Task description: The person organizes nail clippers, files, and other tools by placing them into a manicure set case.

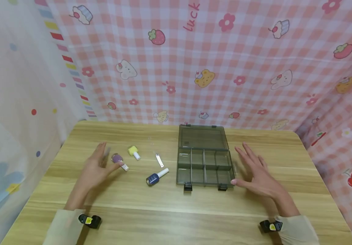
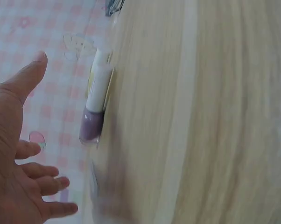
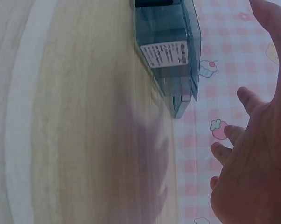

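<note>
My left hand [image 1: 94,170] hovers over the left of the table, fingers spread and holding nothing. Its thumb overlaps the white cap of a purple nail polish bottle [image 1: 116,158] in the head view; the left wrist view shows that bottle [image 2: 91,125] apart from the hand. Partly hidden behind the left fingers lies a thin greyish strip [image 1: 107,150]. Beside the right edge of a smoky clear compartment box [image 1: 201,137], my right hand [image 1: 256,175] is spread and holds nothing. The box lies with its lid back, compartments bare. In the right wrist view, its side [image 3: 161,30] bears a white label.
Between the left hand and the box lie a yellow nail polish bottle [image 1: 132,150], a dark blue one [image 1: 153,179] and a silver nail clipper [image 1: 159,160]. Small clear bits sit behind them. A pink checked cloth [image 1: 176,61] hangs along the table's [image 1: 176,217] back edge.
</note>
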Motion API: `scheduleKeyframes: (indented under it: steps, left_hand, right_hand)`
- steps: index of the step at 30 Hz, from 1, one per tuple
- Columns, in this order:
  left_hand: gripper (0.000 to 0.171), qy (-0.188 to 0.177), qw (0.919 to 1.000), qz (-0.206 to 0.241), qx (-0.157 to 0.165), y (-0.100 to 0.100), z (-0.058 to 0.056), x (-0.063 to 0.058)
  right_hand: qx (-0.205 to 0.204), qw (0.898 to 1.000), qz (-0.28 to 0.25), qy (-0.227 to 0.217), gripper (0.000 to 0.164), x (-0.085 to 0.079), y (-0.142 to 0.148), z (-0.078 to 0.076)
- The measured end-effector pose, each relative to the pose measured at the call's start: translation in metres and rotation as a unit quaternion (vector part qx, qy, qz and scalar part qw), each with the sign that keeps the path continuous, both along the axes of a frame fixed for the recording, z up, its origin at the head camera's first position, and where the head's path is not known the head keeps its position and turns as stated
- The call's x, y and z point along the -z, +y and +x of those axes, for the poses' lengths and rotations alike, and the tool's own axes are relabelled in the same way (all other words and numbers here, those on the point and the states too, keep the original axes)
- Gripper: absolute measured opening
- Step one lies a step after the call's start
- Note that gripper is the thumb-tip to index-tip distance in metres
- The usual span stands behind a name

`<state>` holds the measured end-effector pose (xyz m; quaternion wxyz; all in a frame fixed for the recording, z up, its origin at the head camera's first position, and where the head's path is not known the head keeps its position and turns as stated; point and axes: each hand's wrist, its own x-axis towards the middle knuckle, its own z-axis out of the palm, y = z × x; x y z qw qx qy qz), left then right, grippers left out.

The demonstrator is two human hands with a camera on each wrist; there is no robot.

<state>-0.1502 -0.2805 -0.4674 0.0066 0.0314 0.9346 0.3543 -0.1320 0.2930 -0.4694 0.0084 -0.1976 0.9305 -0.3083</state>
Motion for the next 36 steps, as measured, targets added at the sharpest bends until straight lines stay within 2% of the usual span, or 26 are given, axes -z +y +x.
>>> scheduleKeyframes:
  steps: [5, 13, 17, 26, 32, 36]
  left_hand:
    - [0.109, 0.012, 0.9991, 0.038, -0.016, -0.01, -0.002, 0.004]
    - [0.086, 0.058, 0.9946, 0.022, -0.084, -0.015, -0.007, 0.01]
    - [0.077, 0.068, 0.9926, 0.032, -0.096, -0.016, -0.008, 0.013]
    - [0.06, 0.035, 0.9894, 0.055, -0.13, -0.019, -0.012, 0.013]
    - [0.052, 0.017, 0.9889, 0.038, -0.143, -0.024, -0.017, 0.014]
    - [0.048, 0.001, 0.9899, 0.024, -0.14, -0.025, -0.019, 0.015]
  right_hand:
    - [-0.016, 1.0, -0.022, -0.002, 0.11, 0.002, -0.005, -0.003]
    - [-0.027, 0.999, -0.036, -0.018, 0.112, 0.005, -0.012, -0.008]
    - [-0.037, 0.998, -0.043, -0.02, 0.113, 0.007, -0.015, -0.01]
    - [-0.05, 0.997, -0.046, -0.034, 0.116, 0.013, -0.016, -0.014]
    - [-0.044, 0.994, -0.052, -0.08, 0.121, 0.014, -0.018, -0.013]
    - [-0.042, 0.994, -0.055, -0.086, 0.125, 0.016, -0.018, -0.014]
